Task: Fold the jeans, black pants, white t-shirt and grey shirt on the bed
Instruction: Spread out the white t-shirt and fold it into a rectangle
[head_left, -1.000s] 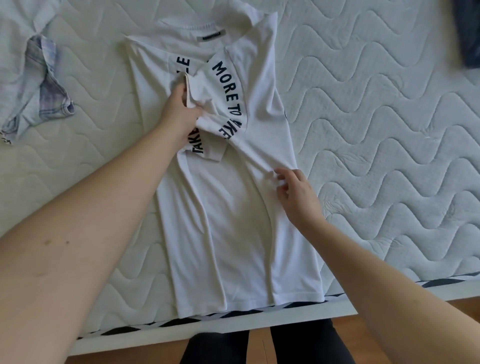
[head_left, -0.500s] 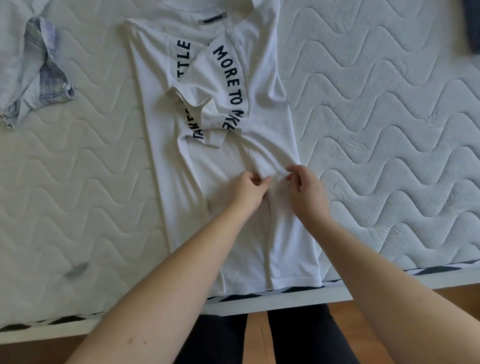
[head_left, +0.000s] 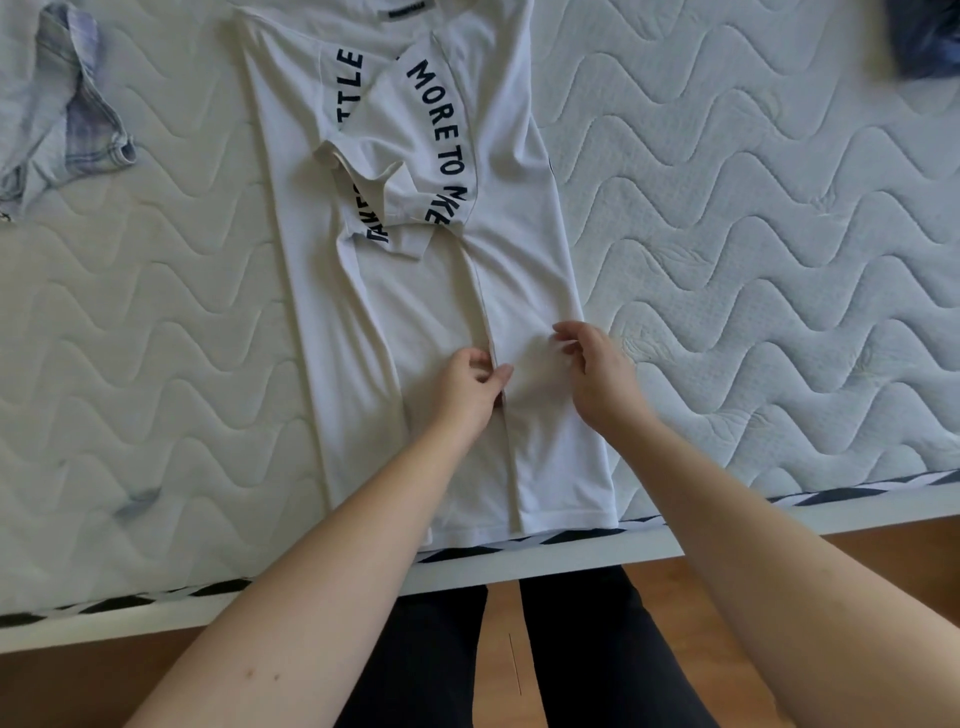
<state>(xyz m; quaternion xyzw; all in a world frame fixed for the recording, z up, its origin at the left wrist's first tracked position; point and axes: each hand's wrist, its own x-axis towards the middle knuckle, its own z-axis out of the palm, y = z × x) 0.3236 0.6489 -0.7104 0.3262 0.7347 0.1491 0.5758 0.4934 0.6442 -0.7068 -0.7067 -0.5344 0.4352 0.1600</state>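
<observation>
Head view, looking down: white cotton t-shirt with black lettering (head_left: 415, 291) lies lengthwise on the white quilted mattress (head_left: 753, 234), collar at the far edge of frame, hem reaching the near mattress edge. Both long sides are folded inward; the two folded edges meet along a seam line running down the middle of the lower half. Both sleeves are turned in and overlap on the chest, lettering facing up.

Left hand (head_left: 467, 387): fingers curled, thumb and fingertips pinching the inner folded edge at the centre line, roughly halfway between sleeves and hem. Right hand (head_left: 597, 369): fingers curled down onto the right-hand flap just beside the shirt's outer right edge, pinching a small ridge of cloth. The hands are near each other, not touching.

Light grey-blue shirt with a checked lining (head_left: 57, 114) lies crumpled at the far left, well apart from the t-shirt. Dark blue garment (head_left: 930, 36) shows only as a corner at the far right; cannot tell what it is.

Open mattress surface lies on both sides of the t-shirt, wider on the right. A black-and-white striped border (head_left: 857, 486) runs along the near mattress edge, above a white bed frame rail (head_left: 571, 558) and brown wooden floor (head_left: 78, 686).
</observation>
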